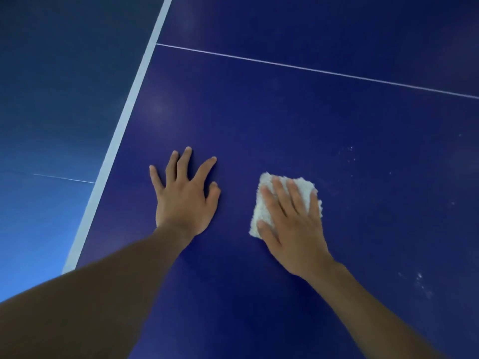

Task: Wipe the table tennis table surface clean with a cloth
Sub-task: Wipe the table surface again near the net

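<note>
Both grips flat-fingered: right hand (290,225) atop white cloth (303,185), left hand (184,200) bare on blue table (285,112).

no readable text, labels or signs

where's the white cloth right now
The fluffy white folded cloth lies right of centre in the head view on the dark blue table, flat under the right hand, with the left hand resting to its left.

A blue floor (51,99) fills the left side, crossed low down by 1 thin white line (63,178).
</note>
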